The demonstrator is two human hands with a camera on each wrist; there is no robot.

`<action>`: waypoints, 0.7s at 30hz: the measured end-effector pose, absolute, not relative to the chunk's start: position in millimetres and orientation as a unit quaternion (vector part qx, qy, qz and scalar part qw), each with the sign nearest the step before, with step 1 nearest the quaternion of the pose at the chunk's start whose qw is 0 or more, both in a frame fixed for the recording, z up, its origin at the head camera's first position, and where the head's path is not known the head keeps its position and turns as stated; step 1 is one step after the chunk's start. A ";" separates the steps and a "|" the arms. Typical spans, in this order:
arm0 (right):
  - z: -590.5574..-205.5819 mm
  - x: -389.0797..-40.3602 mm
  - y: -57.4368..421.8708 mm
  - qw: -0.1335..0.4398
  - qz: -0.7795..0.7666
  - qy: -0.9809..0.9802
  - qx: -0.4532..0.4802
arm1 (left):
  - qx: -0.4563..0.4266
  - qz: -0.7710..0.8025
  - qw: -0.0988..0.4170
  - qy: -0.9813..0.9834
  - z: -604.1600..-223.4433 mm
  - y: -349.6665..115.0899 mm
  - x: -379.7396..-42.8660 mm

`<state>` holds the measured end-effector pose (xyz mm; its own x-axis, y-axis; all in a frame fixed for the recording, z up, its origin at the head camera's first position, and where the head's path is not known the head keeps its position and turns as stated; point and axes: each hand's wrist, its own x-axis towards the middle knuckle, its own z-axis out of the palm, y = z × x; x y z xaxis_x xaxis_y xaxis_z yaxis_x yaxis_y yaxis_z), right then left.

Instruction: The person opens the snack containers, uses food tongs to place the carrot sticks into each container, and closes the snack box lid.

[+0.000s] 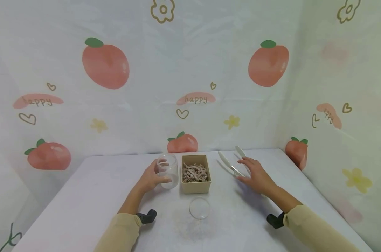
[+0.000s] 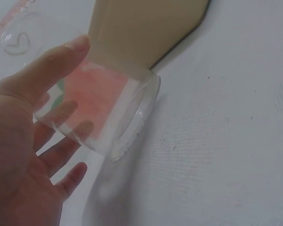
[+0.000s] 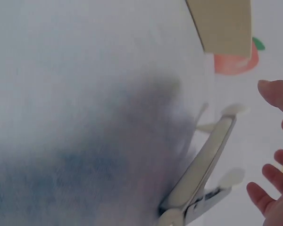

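In the head view my left hand (image 1: 151, 178) holds a clear plastic jar (image 1: 172, 179) by its side. The left wrist view shows thumb and fingers around the see-through jar (image 2: 137, 110), with nothing visible inside. Right beside it stands a beige rectangular box (image 1: 196, 188) of brownish dried strips (image 1: 195, 172). My right hand (image 1: 255, 176) hovers over white tongs (image 1: 225, 160), its fingers spread. In the right wrist view the tongs (image 3: 200, 165) lie with arms apart, and a gap shows between them and my fingers (image 3: 276, 176).
A clear round lid (image 1: 200, 208) lies flat in front of the box. Everything rests on a white-covered table (image 1: 92, 196). A fruit-printed curtain (image 1: 140, 122) hangs behind the table and along its right side.
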<state>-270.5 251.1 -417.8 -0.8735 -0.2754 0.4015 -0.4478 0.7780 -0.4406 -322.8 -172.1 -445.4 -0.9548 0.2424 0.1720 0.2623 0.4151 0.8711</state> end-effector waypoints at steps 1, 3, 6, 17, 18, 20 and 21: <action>-418.7 -271.4 253.3 0.156 0.270 -0.931 0.188 | -0.146 -0.520 0.010 -0.842 -445.0 -171.7 -322.2; -419.6 -272.8 257.0 0.147 0.269 -0.936 0.175 | -0.142 -0.521 0.011 -0.842 -445.5 -171.1 -321.7; -421.6 -275.7 262.0 0.125 0.263 -0.945 0.149 | -0.145 -0.522 0.017 -0.840 -446.1 -170.2 -320.0; -430.7 -283.0 272.5 0.096 0.245 -0.960 0.091 | -0.125 -0.522 0.034 -0.843 -445.7 -165.2 -311.5; -431.8 -282.9 272.6 0.090 0.241 -0.962 0.086 | -0.121 -0.520 0.035 -0.845 -445.5 -164.8 -310.4; -433.1 -282.4 272.7 0.075 0.237 -0.966 0.073 | -0.113 -0.516 0.036 -0.848 -445.1 -163.9 -308.7; -433.1 -282.1 272.5 0.067 0.234 -0.967 0.068 | -0.111 -0.515 0.037 -0.849 -444.8 -163.4 -308.0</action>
<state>-282.1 272.5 -433.1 -0.9816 -0.1006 0.1623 -0.1637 0.8809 -0.4440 -308.0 -163.4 -444.8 -0.9727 0.1507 0.1764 0.2260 0.4440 0.8670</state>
